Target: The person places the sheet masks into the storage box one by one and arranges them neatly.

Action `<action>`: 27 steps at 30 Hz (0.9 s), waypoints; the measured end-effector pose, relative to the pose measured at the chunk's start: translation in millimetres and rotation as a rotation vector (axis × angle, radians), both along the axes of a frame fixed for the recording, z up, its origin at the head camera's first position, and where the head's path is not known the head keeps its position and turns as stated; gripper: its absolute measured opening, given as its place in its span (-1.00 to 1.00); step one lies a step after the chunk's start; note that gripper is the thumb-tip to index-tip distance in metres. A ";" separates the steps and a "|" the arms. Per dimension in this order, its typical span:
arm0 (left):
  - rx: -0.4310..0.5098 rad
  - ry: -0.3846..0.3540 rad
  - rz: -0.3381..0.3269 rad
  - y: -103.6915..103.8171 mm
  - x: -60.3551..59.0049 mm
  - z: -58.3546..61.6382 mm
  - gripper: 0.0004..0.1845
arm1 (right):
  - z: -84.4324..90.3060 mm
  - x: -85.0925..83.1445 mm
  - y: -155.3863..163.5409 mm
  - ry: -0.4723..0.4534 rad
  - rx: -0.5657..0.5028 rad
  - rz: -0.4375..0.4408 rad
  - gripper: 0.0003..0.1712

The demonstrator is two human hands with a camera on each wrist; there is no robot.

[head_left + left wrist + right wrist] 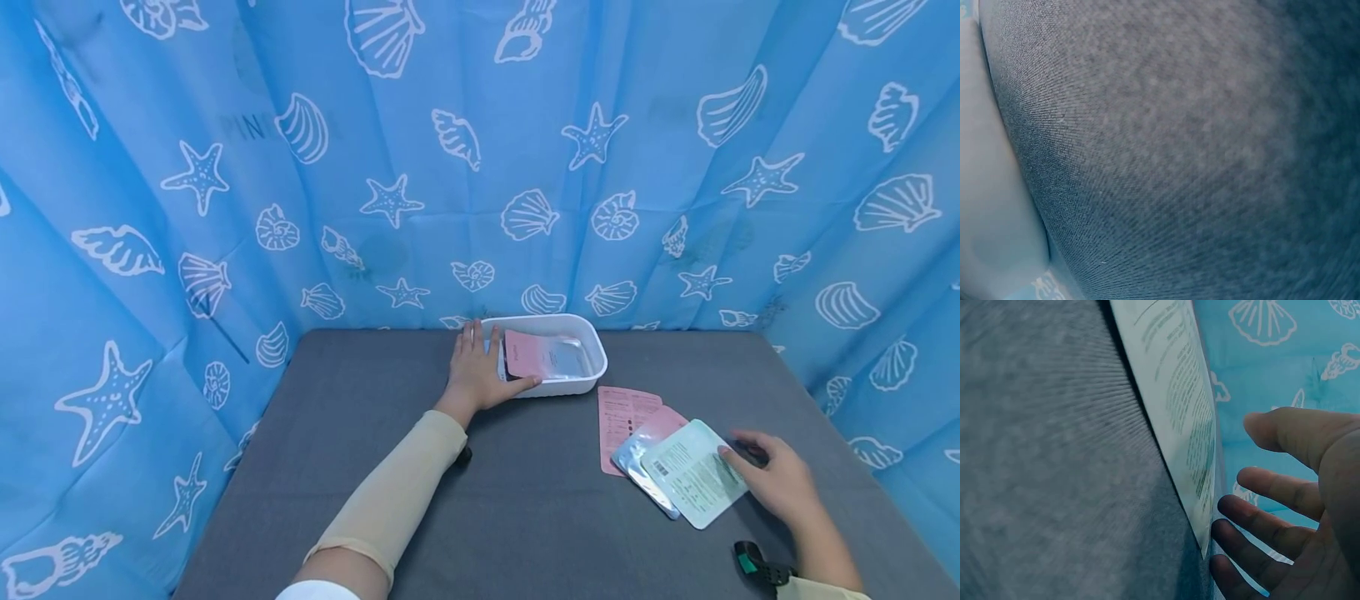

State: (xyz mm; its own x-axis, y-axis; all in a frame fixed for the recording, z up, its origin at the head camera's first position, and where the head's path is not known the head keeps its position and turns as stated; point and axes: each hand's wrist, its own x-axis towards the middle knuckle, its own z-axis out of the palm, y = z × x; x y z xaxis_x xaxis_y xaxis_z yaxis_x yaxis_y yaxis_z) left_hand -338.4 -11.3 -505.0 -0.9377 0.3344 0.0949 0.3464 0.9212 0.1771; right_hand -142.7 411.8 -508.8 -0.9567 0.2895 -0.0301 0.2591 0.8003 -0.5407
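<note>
In the head view my left hand (pixel 482 367) lies with straight fingers against the left end of a white tray (pixel 592 379) at the back of the grey table (pixel 525 517). Its thumb lies along the tray's front rim beside a pink sachet (pixel 528 352) that leans inside. My right hand (pixel 753 462) touches the right edge of a pale green sachet (pixel 690 471) lying flat on the table. In the right wrist view the right hand (pixel 1272 506) has spread, relaxed fingers beside that sachet (pixel 1175 406). The left wrist view shows only blurred grey table (pixel 1179 156).
More sachets lie fanned under the green one: a pink printed sachet (pixel 624 417), another pink one (pixel 670 419) and a silvery blue one (pixel 636 460). A blue curtain (pixel 480 167) with shell and starfish prints closes the table off behind and at both sides.
</note>
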 end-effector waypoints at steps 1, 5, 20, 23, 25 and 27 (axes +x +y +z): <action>0.001 -0.003 0.000 0.0 -0.2 -0.2 0.42 | 0.0 0.2 0.6 -0.011 0.007 0.007 -0.18; 0.006 -0.006 -0.003 -0.1 -0.2 0.2 0.41 | 1.5 0.4 0.8 -0.045 0.015 0.034 -0.11; 0.005 -0.007 -0.003 0.3 -0.5 -0.3 0.41 | 5.2 0.7 -14.1 -0.079 0.085 0.118 0.03; -0.003 -0.002 0.001 -0.1 -0.1 -0.4 0.41 | 5.4 0.8 -17.7 -0.086 0.101 0.118 0.08; -0.010 0.001 0.003 -0.3 -0.2 -0.8 0.41 | 5.8 1.2 -19.2 -0.087 0.097 0.114 0.09; -0.016 0.004 0.004 -0.1 -0.2 -1.1 0.42 | 6.1 2.0 -20.1 -0.090 0.091 0.109 0.09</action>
